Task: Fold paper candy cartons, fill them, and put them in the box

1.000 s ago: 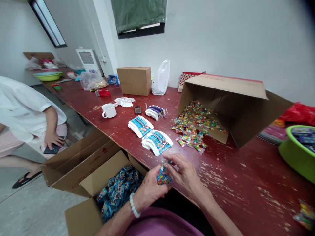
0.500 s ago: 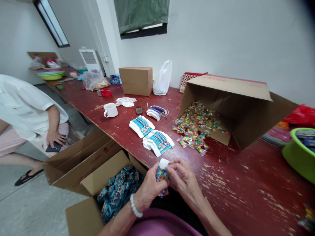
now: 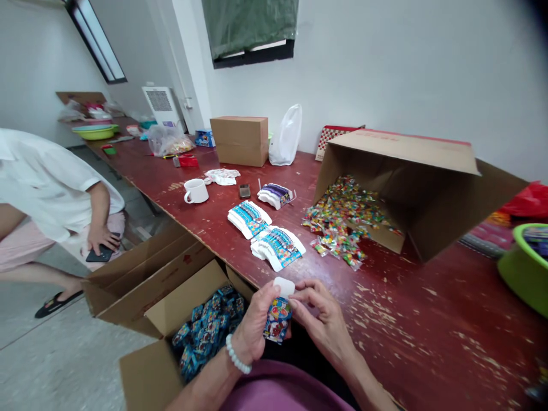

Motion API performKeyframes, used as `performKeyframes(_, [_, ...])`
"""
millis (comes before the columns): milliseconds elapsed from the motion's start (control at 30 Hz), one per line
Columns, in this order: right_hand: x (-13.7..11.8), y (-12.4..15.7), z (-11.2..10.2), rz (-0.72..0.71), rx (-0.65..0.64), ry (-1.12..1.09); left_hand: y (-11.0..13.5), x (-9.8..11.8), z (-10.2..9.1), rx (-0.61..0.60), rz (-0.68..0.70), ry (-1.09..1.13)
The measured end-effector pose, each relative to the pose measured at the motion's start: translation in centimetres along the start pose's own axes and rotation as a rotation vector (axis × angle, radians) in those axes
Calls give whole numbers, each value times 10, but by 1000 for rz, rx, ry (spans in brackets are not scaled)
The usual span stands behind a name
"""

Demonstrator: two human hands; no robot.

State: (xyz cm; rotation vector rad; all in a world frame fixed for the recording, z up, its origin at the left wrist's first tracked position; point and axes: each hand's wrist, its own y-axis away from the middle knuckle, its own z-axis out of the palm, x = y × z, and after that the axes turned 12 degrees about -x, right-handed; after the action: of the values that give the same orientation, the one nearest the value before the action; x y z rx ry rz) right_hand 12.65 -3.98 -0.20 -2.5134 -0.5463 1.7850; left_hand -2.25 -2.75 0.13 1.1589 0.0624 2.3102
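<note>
A small blue printed packet with a white flap at its top is upright between my hands at the table's front edge. My left hand, wearing a beaded bracelet, is closed on the packet's left side, thumb near the flap. My right hand pinches the packet's upper right edge by the flap. Just beyond lie two fanned stacks of flat blue-and-white packets. Small wrapped candies spill from a cardboard box lying on its side. Below left, an open carton holds many blue filled packets.
A white mug, a small dark device and a purple packet stack stand farther back on the red table. At right is a green basin. A seated person at left holds a phone.
The packet has turned so more of its printed front shows, and it hangs lower below its white flap. Both hands stay on it. The view has shifted slightly.
</note>
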Motion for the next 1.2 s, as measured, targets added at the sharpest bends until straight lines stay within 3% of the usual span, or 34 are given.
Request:
performKeyframes(167, [5,-14,-2,177,18,-319,-3,6,1,-93,-1,-21])
performKeyframes(367, [-1,-21,-4,197,-61,-194,-10,12,-4,-215,-143,116])
performKeyframes(533, [-9,-22,-12,48,-156,-10,-13,13,-6,-182,-158,90])
performKeyframes(700, [-1,-23,-8,123,-127,-118,-13,9,-6,-144,-13,-62])
performKeyframes(900, [8,-23,-2,145,-141,-185,-10,7,-5,-142,-65,-58])
performKeyframes(1100, [4,-22,-3,175,-105,-301,-8,9,0,-112,-25,-87])
performKeyframes(1200, [0,-17,3,89,-35,-157,-8,8,-1,-109,-61,-58])
